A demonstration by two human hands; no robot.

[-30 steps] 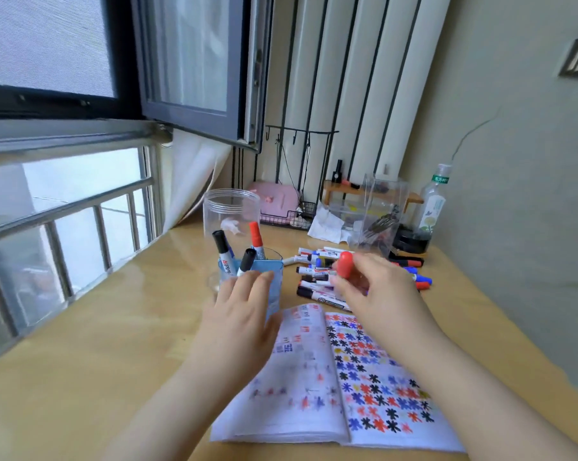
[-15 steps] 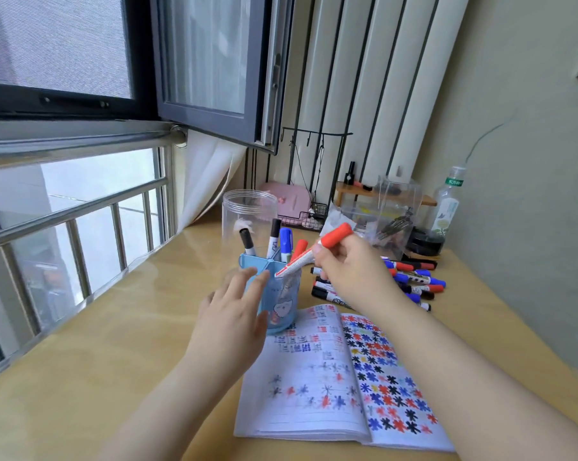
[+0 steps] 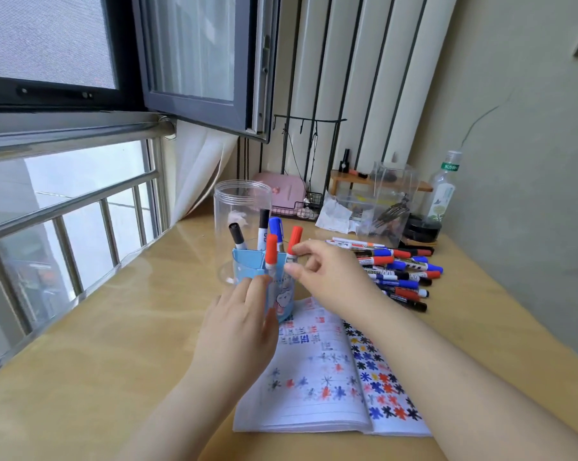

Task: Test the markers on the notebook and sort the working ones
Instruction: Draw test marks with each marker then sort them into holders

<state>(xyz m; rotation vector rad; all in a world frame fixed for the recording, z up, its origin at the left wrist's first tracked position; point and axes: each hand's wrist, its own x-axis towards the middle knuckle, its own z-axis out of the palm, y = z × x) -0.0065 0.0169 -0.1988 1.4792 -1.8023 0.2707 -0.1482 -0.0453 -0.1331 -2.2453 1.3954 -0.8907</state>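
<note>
**Head cam: red marker pinched at the holder**

Head view, looking down at the bench. A red marker is pinched just under its cap by the right hand, thumb and forefinger curled on it, upright in the blue holder. Four more markers are parked in the holder: two black, one blue, one red. The holder's side is touched by the left hand, fingers straight and held together. A clear jar is seen right behind the holder. The notebook lies open just in front of it, covered in red, blue and black scribbles. A pile of markers is spread out to the right, near the notebook's far corner.
</note>
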